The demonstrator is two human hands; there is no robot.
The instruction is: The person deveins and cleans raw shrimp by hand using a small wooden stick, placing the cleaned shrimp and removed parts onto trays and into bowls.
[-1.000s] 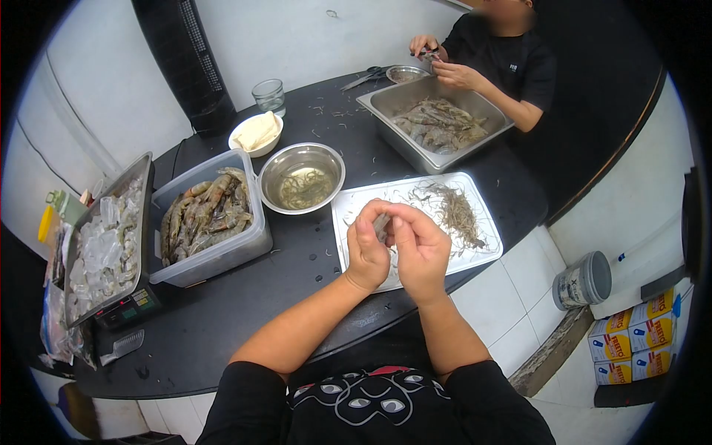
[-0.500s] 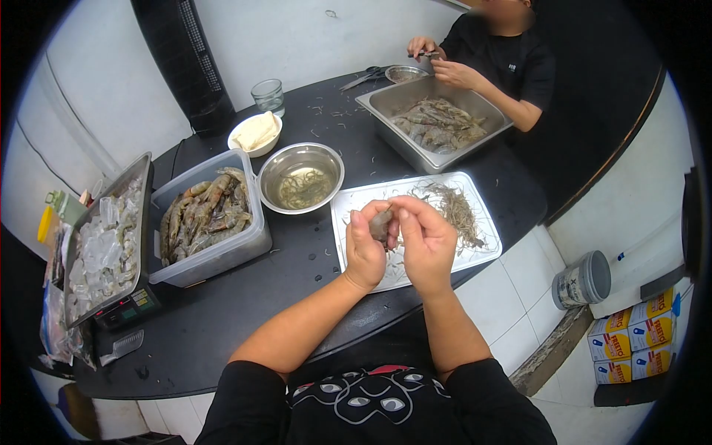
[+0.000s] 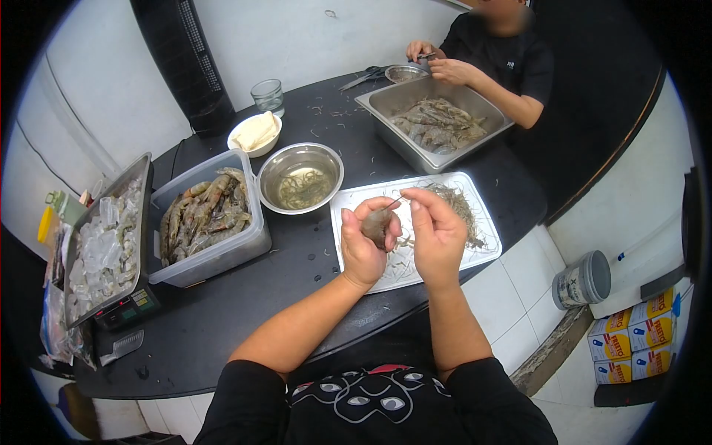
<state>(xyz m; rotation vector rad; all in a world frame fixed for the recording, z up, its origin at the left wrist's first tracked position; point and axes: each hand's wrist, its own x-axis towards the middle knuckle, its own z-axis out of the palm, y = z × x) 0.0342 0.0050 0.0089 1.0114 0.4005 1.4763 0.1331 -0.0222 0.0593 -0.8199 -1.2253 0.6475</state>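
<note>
My left hand [image 3: 363, 248] is curled around a grey shrimp [image 3: 377, 226], above the left part of a white tray [image 3: 345, 199]. Just to its right, my right hand [image 3: 436, 237] pinches a thin dark strand [image 3: 396, 201] between thumb and forefinger; the strand runs toward the shrimp. Under and behind the right hand, a heap of thin brownish scraps [image 3: 461, 211] lies on the tray. A steel bowl [image 3: 300, 178] with liquid and stringy bits stands left of the tray.
Left stand a plastic tub [image 3: 256, 241] of shrimp and an ice-filled tray [image 3: 104, 252] on a scale. A white bowl [image 3: 256, 135] and a glass [image 3: 268, 96] stand behind. Across the table, a person [image 3: 512, 67] works over a steel pan [image 3: 426, 159] of shrimp, near scissors [image 3: 362, 78].
My right hand has moved slightly right, away from my left hand. The shrimp shows more fully, and the dark strand between the hands has become visible.
</note>
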